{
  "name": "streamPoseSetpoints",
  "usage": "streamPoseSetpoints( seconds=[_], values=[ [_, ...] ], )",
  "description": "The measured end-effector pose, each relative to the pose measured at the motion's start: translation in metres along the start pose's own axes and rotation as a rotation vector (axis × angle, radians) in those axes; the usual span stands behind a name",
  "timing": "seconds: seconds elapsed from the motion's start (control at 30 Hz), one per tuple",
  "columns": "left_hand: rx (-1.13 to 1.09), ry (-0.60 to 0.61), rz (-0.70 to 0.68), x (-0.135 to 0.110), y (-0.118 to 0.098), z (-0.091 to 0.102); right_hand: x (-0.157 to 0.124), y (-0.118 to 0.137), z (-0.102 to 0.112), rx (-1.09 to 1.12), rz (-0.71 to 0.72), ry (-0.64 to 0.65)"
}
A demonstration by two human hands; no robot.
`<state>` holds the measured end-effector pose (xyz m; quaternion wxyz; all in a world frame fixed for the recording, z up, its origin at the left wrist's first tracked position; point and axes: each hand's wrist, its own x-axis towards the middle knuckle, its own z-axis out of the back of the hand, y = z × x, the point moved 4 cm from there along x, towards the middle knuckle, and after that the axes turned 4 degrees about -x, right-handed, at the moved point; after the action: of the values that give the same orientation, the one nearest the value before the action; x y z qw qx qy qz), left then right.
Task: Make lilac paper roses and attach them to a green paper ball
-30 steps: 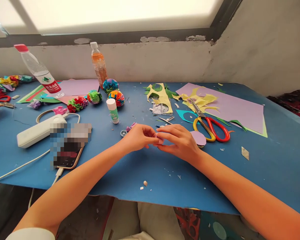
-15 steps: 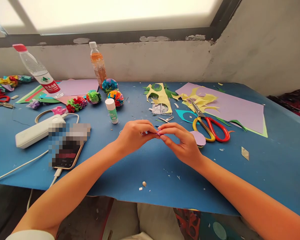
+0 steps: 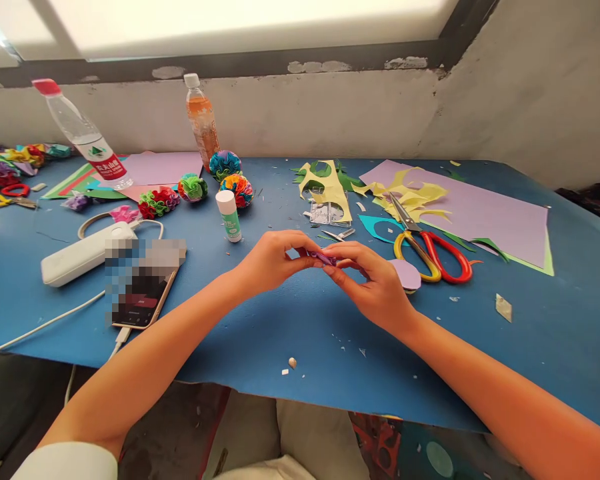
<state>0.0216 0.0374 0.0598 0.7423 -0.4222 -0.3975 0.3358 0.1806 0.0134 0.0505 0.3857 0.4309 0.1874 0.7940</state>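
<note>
Between my fingertips is a small folded piece of purple paper (image 3: 325, 258), held above the middle of the blue table. My left hand (image 3: 280, 261) pinches its left end, and my right hand (image 3: 373, 273) pinches the right end; the fingers cover much of it. Just beyond my right hand lies a stack of round paper pieces with a lilac one (image 3: 407, 275) on top. Large scissors (image 3: 430, 253) with one yellow and one red handle rest to the right of it. A glue stick (image 3: 229, 217) with a white cap stands upright beyond my left hand.
A phone (image 3: 145, 293) and a white power bank (image 3: 87, 255) with cables lie at left. Two bottles, one clear (image 3: 87, 140) and one orange (image 3: 203, 123), stand behind ruffled paper balls (image 3: 193, 188). Yellow cut paper (image 3: 330, 190) and a lilac sheet (image 3: 505, 220) lie at the back right.
The purple paper shows more between my fingertips now, and both hands have shifted slightly. The whole view has moved a little; the things on the table stay in place.
</note>
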Motion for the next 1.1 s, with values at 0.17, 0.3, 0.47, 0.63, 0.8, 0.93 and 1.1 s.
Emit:
streamPoseSetpoints(
  seconds=[0.17, 0.3, 0.47, 0.63, 0.8, 0.93, 1.1],
  values=[
    [-0.039, -0.121, 0.012, -0.002, 0.000, -0.001, 0.001, -0.003, 0.001, 0.062, -0.141, -0.058],
    [-0.038, -0.165, 0.063, -0.004, 0.000, -0.004, 0.001, -0.006, -0.001, 0.109, -0.178, -0.054],
    [0.074, -0.113, 0.053, -0.007, 0.004, -0.009, 0.000, -0.005, -0.005, 0.069, -0.124, -0.039],
    [0.208, -0.045, 0.057, -0.010, 0.008, -0.014, 0.001, -0.006, -0.006, 0.067, -0.113, -0.051],
    [0.330, 0.057, 0.092, -0.007, 0.008, -0.012, 0.001, -0.005, -0.008, 0.043, -0.133, -0.019],
    [0.727, 0.030, 0.161, -0.002, 0.008, 0.021, 0.003, -0.015, -0.007, -0.011, -0.167, -0.046],
    [0.984, 0.057, 0.469, -0.003, 0.016, 0.058, 0.004, -0.027, -0.005, -0.073, -0.191, -0.080]
  ],
)
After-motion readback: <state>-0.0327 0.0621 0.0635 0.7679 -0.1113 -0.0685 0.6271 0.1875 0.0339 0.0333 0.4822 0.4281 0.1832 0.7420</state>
